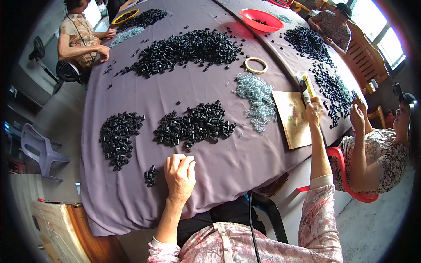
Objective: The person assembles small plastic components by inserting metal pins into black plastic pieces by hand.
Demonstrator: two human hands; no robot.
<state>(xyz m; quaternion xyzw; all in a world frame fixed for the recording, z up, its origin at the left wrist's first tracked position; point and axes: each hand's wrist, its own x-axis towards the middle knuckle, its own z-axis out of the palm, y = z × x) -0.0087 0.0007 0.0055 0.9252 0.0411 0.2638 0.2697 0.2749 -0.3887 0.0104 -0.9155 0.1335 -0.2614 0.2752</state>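
Note:
My left hand (180,177) rests near the table's front edge, fingers curled in; whatever it holds, if anything, is hidden. Just left of it lies a small cluster of black cylindrical parts (150,176). Beyond it spread a middle pile of the same parts (195,125) and another pile (119,138) to its left. My right hand (314,111) reaches out to the right, closed around a yellow-and-pale handheld tool with a dark part (308,87); its exact kind is unclear. Under that tool lies a tan paper packet (291,120), beside a heap of small silvery metal pieces (256,98).
Farther back are a large black heap (184,50), a tape roll (256,65), a red basin (262,20) and a yellow-rimmed tray (125,16). Co-workers sit at left (79,37) and right (377,149). A ridge (274,50) runs along the purple-grey cloth (131,94).

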